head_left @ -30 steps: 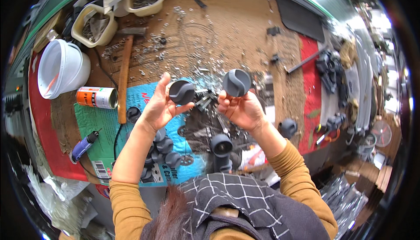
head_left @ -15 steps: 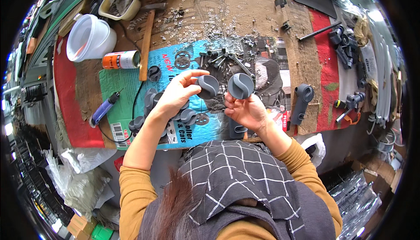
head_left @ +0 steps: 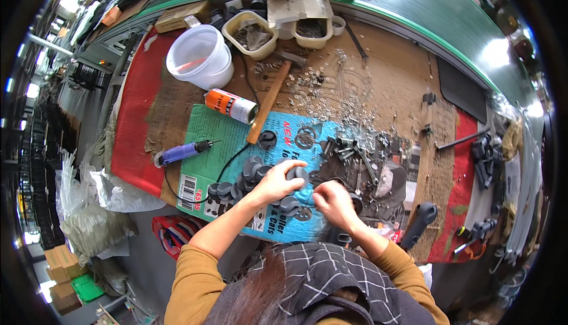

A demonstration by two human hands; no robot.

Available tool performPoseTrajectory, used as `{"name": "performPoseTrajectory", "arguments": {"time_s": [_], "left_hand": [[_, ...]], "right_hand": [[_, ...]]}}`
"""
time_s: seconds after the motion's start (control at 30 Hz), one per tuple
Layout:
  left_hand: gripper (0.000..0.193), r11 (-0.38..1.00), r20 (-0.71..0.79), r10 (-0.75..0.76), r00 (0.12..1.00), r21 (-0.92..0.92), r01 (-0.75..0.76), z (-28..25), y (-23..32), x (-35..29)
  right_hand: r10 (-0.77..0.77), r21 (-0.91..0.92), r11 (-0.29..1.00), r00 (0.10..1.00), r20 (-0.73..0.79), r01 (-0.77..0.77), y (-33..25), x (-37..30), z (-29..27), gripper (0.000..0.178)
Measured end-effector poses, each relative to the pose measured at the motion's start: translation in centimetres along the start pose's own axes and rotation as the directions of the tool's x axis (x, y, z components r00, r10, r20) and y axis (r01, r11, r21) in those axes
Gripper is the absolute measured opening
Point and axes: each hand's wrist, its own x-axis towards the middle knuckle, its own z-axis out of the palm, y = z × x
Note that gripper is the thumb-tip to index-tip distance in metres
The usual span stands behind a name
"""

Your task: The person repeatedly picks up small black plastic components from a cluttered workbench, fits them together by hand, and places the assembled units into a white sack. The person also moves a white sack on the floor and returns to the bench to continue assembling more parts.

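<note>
My left hand (head_left: 277, 184) is closed around a round dark grey knob (head_left: 299, 174), gripped by its edge between thumb and fingers. Just under it, a cluster of similar grey knobs (head_left: 251, 171) lies on the blue and green printed cardboard. To the right, my right hand (head_left: 336, 203) is curled with its fingers drawn together. A dark rounded part shows at its far side, and whether the fingers hold it is hidden. Beyond that hand, loose bolts and metal pieces (head_left: 350, 150) lie in a pile. A grey handle-like part (head_left: 421, 221) rests farther right.
A wooden-handled hammer (head_left: 269, 103), an orange and white can (head_left: 231, 106) and a purple corded screwdriver (head_left: 186, 151) lie on the left. Behind them stand white tubs (head_left: 201, 58) and a cream container (head_left: 251, 35) of small parts. Washers are scattered across the back.
The view has shifted, showing more of the bench's far side. My left hand has moved with its knob over the cluster. My right hand has turned and curled; its knob no longer shows clearly.
</note>
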Motion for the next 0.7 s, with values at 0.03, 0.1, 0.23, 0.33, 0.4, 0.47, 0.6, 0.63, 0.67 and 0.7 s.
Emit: {"name": "performPoseTrajectory", "arguments": {"time_s": [0.03, 0.1, 0.23, 0.33, 0.4, 0.47, 0.6, 0.63, 0.67, 0.7], "left_hand": [[0.046, 0.983, -0.090, 0.093, 0.992, 0.169, -0.077, -1.1, -0.7, -0.2], [0.047, 0.914, -0.122, 0.098, 0.988, 0.403, -0.041, -3.0, -1.9, -0.7], [0.050, 0.691, -0.236, 0.253, 0.938, 0.723, -0.004, -3.3, -3.2, -1.1], [0.052, 0.714, -0.268, 0.299, 0.916, 0.700, -0.028, -2.7, -3.3, -0.8], [0.048, 0.761, -0.299, 0.319, 0.899, 0.646, -0.055, -2.8, -3.0, -0.2], [0.045, 0.801, -0.339, 0.392, 0.855, 0.583, -0.136, -3.5, -2.2, 1.0], [0.036, 0.847, -0.457, 0.465, 0.758, 0.480, -0.230, -6.2, 0.6, 5.3], [0.036, 0.890, -0.497, 0.403, 0.769, 0.410, -0.201, -7.2, 1.4, 6.6], [0.035, 0.898, -0.511, 0.411, 0.755, 0.371, -0.238, -8.0, 2.0, 7.5], [0.035, 0.927, -0.522, 0.355, 0.775, 0.305, -0.219, -8.7, 2.5, 7.9]], "right_hand": [[-0.177, -0.136, 0.978, 0.975, -0.137, 0.159, 0.5, -0.1, -0.6, 0.026], [-0.218, -0.405, 0.902, 0.966, -0.138, 0.146, 1.9, -0.3, -1.7, 0.039], [-0.120, -0.544, 0.805, 0.963, 0.240, 0.235, 3.9, -0.3, -1.6, 0.048], [-0.124, -0.497, 0.843, 0.974, 0.189, 0.204, 4.1, 0.5, -1.0, 0.046], [-0.212, -0.296, 0.927, 0.972, 0.096, 0.232, 3.2, 1.3, -0.6, 0.045], [-0.252, -0.128, 0.956, 0.963, 0.096, 0.263, 1.6, 2.2, -0.2, 0.046], [-0.314, -0.147, 0.934, 0.944, 0.105, 0.327, -1.0, 4.5, -0.1, 0.049], [-0.318, -0.129, 0.937, 0.945, 0.072, 0.325, -1.1, 5.0, -0.5, 0.048], [-0.314, -0.114, 0.942, 0.948, 0.047, 0.317, -0.9, 5.2, -1.2, 0.045], [-0.311, -0.118, 0.944, 0.950, 0.006, 0.309, -0.5, 5.2, -1.8, 0.040]]}}
